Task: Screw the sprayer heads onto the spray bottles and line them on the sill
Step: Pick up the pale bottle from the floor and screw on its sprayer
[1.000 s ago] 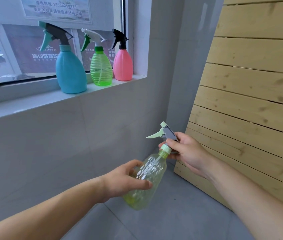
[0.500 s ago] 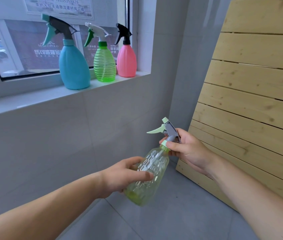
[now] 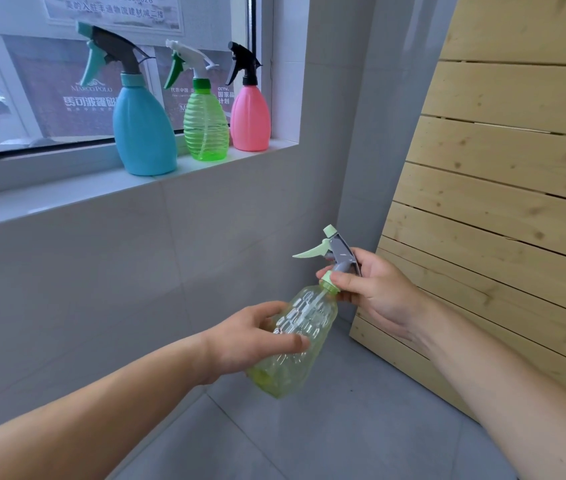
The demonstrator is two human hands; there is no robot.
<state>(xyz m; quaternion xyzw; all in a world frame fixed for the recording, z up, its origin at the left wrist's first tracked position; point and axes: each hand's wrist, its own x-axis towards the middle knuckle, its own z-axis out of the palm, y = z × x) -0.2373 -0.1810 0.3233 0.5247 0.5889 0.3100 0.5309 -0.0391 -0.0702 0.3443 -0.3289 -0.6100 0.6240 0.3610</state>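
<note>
three on the sill [image 3: 67,199], a fourth in hand
blue bottle [image 3: 143,133], green bottle [image 3: 205,129] and pink bottle [image 3: 250,123] stand capped on the sill; below it the left hand [image 3: 250,341] grips a clear bottle [image 3: 309,327] and the right hand [image 3: 375,292] pinches its sprayer head [image 3: 338,254], seemingly mid-tightening.

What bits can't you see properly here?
All in the head view:
1. Sprayer head collar: partly behind the right hand, so its tightness can't be told.
2. Bottle middle: covered by the left hand.
3. Poster: cut by the top edge.
4. Sill: cut by the left edge.
</note>
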